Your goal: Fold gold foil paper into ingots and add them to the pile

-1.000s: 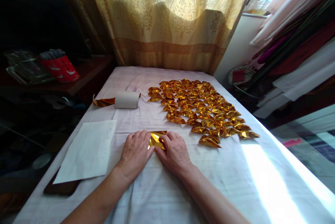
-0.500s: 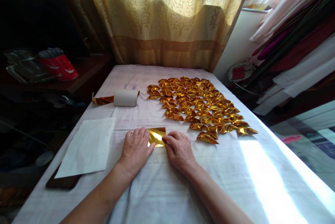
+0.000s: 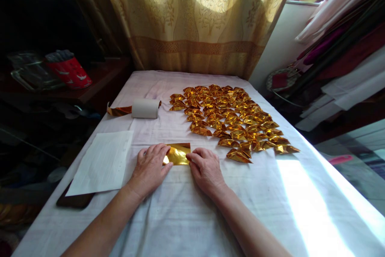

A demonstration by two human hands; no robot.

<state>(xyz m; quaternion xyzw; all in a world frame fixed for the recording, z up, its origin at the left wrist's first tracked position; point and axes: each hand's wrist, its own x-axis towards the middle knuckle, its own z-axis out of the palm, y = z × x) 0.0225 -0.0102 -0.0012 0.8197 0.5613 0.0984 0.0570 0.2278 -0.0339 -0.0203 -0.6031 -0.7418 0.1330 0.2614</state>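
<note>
A small rectangle of shiny gold foil paper lies on the cloth between my hands. My left hand rests palm down over its left end, thumb and fingertips apart and touching the foil. At the right edge, my right hand pinches the foil between thumb and index finger, the other fingers curled. Folded gold foil pieces, pointed at both ends, stand in rows beyond and to the right of my right hand. The foil's left end is partly hidden under my left fingers.
A white cardboard roll lies at the back left with an orange foil strip beside it. Nearer, a white paper sheet partly covers a dark flat object. A patterned curtain hangs behind the table.
My left hand has slid left across the foil, uncovering more of it. My right hand keeps its pinch at the right edge. The view has shifted slightly.
</note>
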